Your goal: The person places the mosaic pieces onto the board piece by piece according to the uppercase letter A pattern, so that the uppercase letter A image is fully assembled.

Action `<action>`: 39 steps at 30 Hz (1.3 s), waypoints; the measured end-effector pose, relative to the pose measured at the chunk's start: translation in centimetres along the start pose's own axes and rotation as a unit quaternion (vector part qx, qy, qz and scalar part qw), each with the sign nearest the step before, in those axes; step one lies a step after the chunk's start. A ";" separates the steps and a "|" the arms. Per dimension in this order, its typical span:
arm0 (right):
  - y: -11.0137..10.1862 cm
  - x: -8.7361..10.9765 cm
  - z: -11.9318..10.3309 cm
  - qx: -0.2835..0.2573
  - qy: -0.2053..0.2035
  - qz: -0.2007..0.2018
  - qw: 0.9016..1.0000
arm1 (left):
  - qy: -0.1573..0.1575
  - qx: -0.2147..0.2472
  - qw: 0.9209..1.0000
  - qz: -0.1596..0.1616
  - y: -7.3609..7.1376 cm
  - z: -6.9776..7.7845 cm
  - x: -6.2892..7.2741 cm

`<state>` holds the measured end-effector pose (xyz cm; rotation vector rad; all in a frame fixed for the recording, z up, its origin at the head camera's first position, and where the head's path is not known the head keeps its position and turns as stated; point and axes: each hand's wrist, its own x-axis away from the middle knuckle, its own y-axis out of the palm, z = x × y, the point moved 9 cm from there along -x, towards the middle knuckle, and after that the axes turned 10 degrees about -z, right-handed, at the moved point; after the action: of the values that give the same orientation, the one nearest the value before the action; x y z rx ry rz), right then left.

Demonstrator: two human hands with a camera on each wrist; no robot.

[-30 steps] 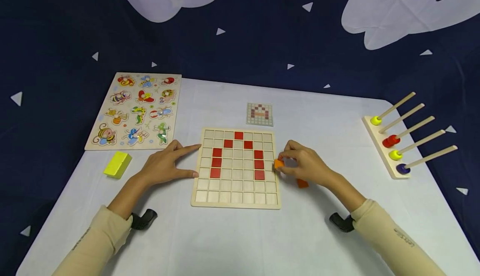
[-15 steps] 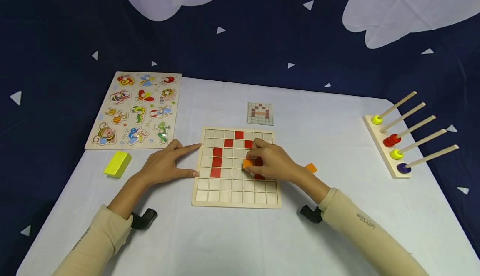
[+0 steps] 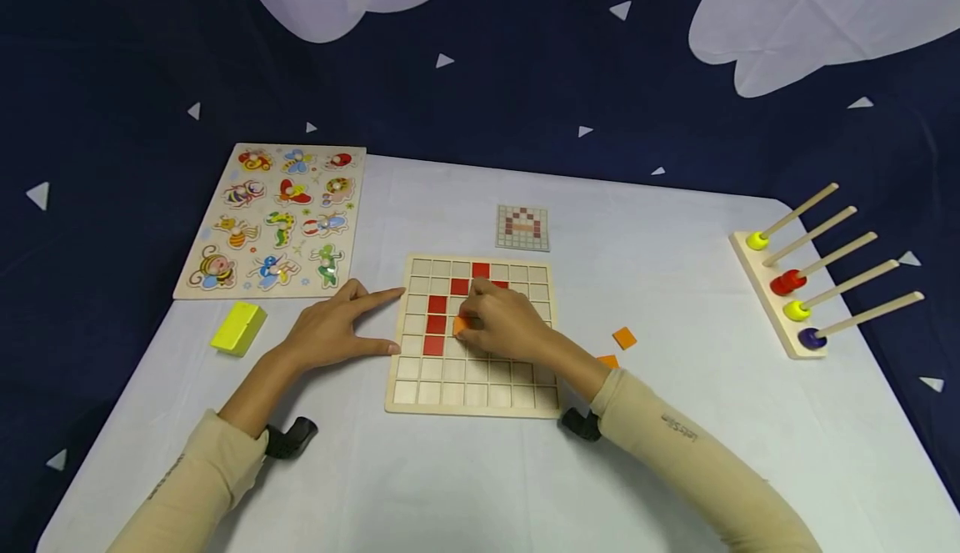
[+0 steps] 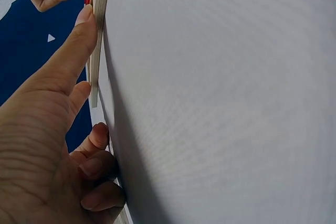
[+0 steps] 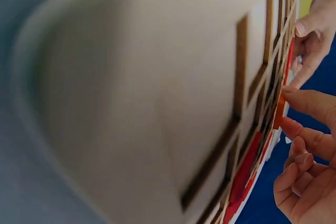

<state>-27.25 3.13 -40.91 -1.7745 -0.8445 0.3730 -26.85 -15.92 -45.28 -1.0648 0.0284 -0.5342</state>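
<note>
My right hand (image 3: 510, 324) pinches an orange square tile (image 3: 459, 327) over the gridded wooden board (image 3: 472, 410), just right of a column of red tiles (image 3: 436, 324). In the right wrist view the orange tile (image 5: 280, 111) sits between thumb and fingertip; whether it lies fully in a cell I cannot tell. More red tiles show near the board's top, and the hand covers its right part. My left hand (image 3: 333, 332) touches the board's left edge with straight thumb and index finger; in the left wrist view its other fingers (image 4: 100, 182) are bent and hold nothing.
Loose orange tiles (image 3: 625, 338) lie right of the board. A small pattern card (image 3: 522, 228) is behind it. An insect peg puzzle (image 3: 262, 228) and a yellow block (image 3: 238, 329) are at left. A ring stacker with slanted pegs (image 3: 780, 294) stands at right.
My right hand has carried the orange tile from beyond the board's right edge leftward across the grid to beside the left red column. My left hand has stayed in place.
</note>
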 end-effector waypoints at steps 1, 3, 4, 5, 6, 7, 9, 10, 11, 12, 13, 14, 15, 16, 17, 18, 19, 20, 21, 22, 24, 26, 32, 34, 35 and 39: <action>0.1 -0.1 0.0 0.001 0.002 0.000 1.000 | 0.000 0.000 1.000 0.000 0.0 0.0 0.0; 0.2 -0.3 0.1 0.001 0.006 0.003 1.000 | 0.000 0.000 1.000 -0.001 0.0 0.0 0.0; 0.3 -0.4 0.1 0.001 0.008 0.006 1.000 | 0.001 0.000 1.000 -0.001 0.0 0.0 0.0; 0.3 -0.5 0.1 -0.001 0.009 0.007 1.000 | 0.001 0.000 1.000 -0.001 0.0 0.0 0.0; 0.4 -0.6 0.1 -0.003 0.011 0.009 1.000 | 0.001 0.001 1.000 -0.002 0.0 0.1 0.0; 0.5 -0.6 0.1 -0.004 0.013 0.011 1.000 | 0.001 0.001 1.000 -0.002 0.0 0.1 0.0; 0.6 -0.8 0.1 -0.009 0.016 0.012 1.000 | 0.001 0.003 1.000 -0.002 0.0 0.1 0.0; 0.6 -0.8 0.2 -0.011 0.018 0.011 1.000 | 0.002 0.003 1.000 -0.002 0.0 0.1 0.0; 0.6 -0.7 0.2 -0.013 0.021 0.010 1.000 | 0.002 0.004 1.000 -0.001 -0.1 0.1 0.0; 0.6 -0.6 0.2 -0.013 0.023 0.010 1.000 | 0.003 0.005 1.000 -0.002 0.0 0.1 0.0; 0.6 -0.6 0.3 -0.015 0.024 0.009 1.000 | 0.003 0.004 1.000 -0.002 0.0 0.1 -0.1; 0.5 -0.4 0.3 -0.018 0.026 0.008 0.999 | 0.002 0.005 1.000 -0.003 0.0 0.1 -0.1; 0.4 -0.2 0.4 -0.020 0.028 0.008 0.999 | 0.002 0.004 1.000 -0.004 0.1 0.1 0.0; 0.2 0.0 0.5 -0.022 0.031 0.009 0.999 | 0.001 0.003 1.000 -0.005 0.1 0.0 0.0; 0.0 0.3 0.7 -0.024 0.034 0.012 0.999 | 0.001 0.003 1.000 -0.005 0.2 0.0 0.0; -0.2 0.7 1.0 -0.027 0.037 0.016 0.999 | 0.000 0.002 1.000 -0.006 0.2 0.0 0.0; -0.5 1.2 1.3 -0.032 0.040 0.020 0.998 | 0.000 0.002 1.000 -0.006 0.3 0.0 0.0; -0.8 1.7 1.8 -0.033 0.044 0.024 0.998 | 0.000 0.002 1.000 -0.005 0.3 0.0 0.0; -1.1 2.3 2.2 -0.037 0.049 0.027 0.998 | 0.000 0.001 1.000 -0.004 0.2 0.0 0.0; -1.4 3.0 2.8 -0.041 0.054 0.030 0.997 | -0.001 0.001 1.000 -0.004 0.2 0.0 0.0; -1.9 4.5 4.1 -0.044 0.063 0.035 0.996 | -0.001 0.000 1.000 -0.004 0.1 0.0 0.0; -2.3 6.0 5.5 -0.041 0.070 0.036 0.996 | -0.002 -0.001 1.000 -0.003 0.1 -0.1 0.0; -3.6 10.7 9.9 -0.016 0.099 0.046 0.994 | 0.000 -0.001 1.000 -0.002 0.0 -0.1 0.0; -3.8 12.2 11.3 -0.020 0.110 0.053 0.992 | -0.002 -0.002 1.000 -0.003 0.0 -0.1 -0.1; -3.8 13.0 11.9 -0.023 0.113 0.058 0.992 | -0.002 -0.002 1.000 -0.004 0.0 -0.1 -0.1; -3.7 15.3 13.3 -0.017 0.111 0.079 0.991 | -0.004 -0.002 1.000 -0.004 0.1 -0.1 0.0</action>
<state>-26.12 23.74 -40.16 -1.8805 -0.5580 0.2597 -26.82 -16.00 -45.40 -1.0706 0.0182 -0.5383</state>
